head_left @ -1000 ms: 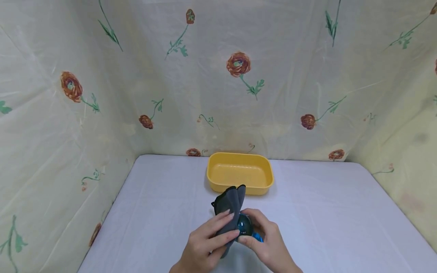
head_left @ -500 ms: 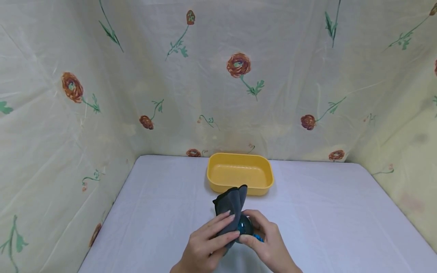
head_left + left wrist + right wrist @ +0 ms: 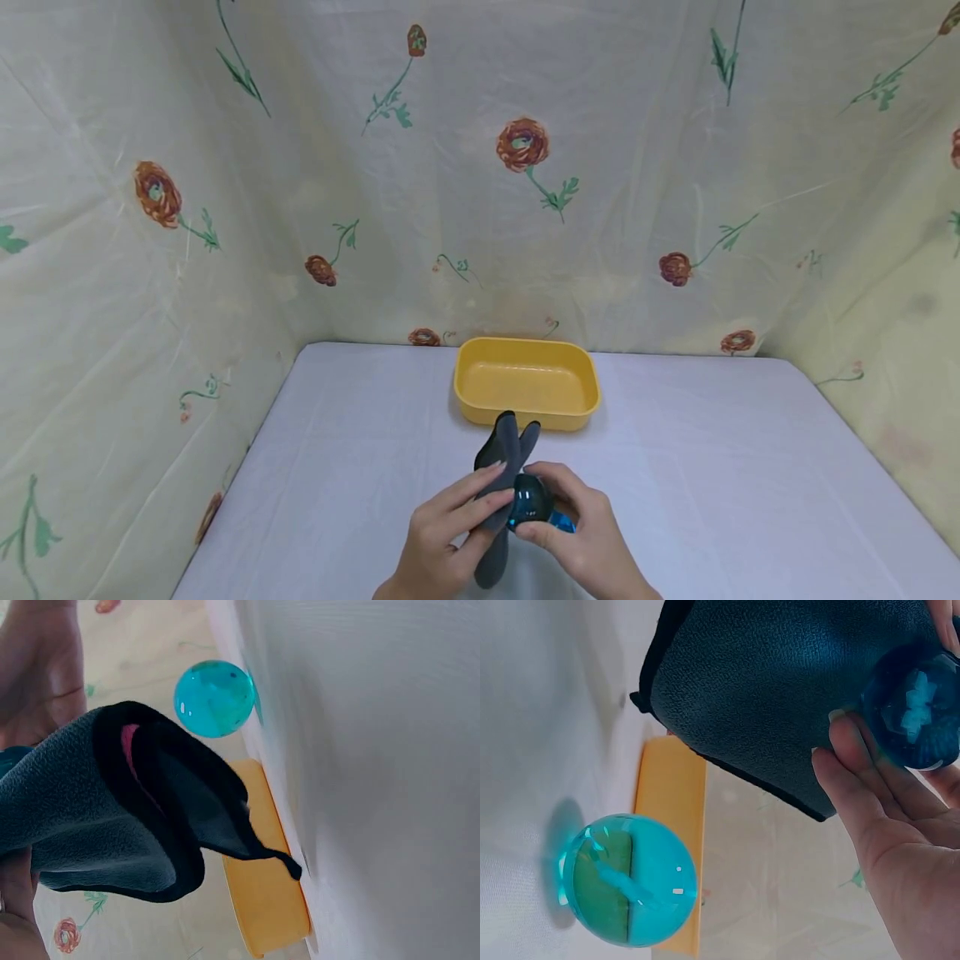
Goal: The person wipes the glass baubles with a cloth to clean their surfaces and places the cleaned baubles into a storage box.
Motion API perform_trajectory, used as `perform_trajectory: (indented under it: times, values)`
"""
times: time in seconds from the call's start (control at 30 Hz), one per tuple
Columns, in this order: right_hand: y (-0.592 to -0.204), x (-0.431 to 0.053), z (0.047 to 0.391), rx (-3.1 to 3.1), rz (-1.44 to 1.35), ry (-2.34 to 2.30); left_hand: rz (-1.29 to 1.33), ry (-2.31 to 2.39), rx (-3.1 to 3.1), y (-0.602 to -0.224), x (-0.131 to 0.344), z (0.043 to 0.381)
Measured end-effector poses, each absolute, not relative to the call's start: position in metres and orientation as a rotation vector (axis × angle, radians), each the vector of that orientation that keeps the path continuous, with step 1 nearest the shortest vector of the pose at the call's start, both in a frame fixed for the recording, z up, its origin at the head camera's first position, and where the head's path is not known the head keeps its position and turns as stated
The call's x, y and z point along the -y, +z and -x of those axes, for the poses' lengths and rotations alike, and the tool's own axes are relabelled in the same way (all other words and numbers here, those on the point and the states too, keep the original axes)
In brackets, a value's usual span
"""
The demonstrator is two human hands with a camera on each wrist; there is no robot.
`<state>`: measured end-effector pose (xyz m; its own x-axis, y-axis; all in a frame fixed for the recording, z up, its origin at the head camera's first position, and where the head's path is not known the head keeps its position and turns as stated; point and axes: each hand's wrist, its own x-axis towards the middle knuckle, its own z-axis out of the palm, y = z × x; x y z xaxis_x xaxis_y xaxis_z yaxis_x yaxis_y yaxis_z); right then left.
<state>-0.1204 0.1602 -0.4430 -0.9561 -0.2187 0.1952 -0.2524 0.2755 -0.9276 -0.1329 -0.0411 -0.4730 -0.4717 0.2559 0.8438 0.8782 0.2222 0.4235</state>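
My left hand [image 3: 450, 527] holds a folded dark grey cloth [image 3: 82, 802] with black edging and presses it against the left side of a clear blue ball [image 3: 915, 709]. My right hand [image 3: 581, 525] grips that ball between thumb and fingers, just above the table. Part of the ball is hidden behind the cloth and fingers. A second clear blue ball [image 3: 630, 881] rests on the white table below the hands; in the head view the right hand mostly covers it, while the left wrist view shows the ball [image 3: 214, 697] whole.
Behind the hands, a yellow rectangular tub [image 3: 528, 417] stands near the far edge of the white-covered table [image 3: 360, 467]. A flower-printed curtain [image 3: 600, 167] closes off the back and both sides.
The cloth has turned in my left hand, its top folds spreading and its lower end now hanging down. My left fingers have slid slightly left, and more of the held ball shows.
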Motion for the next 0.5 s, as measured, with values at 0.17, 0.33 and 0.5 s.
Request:
perform_trajectory:
  times: [0.17,0.33,0.5]
  values:
    - [-0.4420,-0.1592,0.1204,2.507,-0.434,1.802,1.019,-1.402,1.920,-0.4704,0.0425,0.1324]
    - [-0.4403,-0.1578,0.1197,2.553,-0.349,1.813,0.966,-1.505,1.984,-0.4677,0.0445,0.1310]
    - [-0.4394,-0.1573,0.1192,2.574,-0.326,1.815,0.869,-1.645,2.078,-0.4653,0.0455,0.1286]
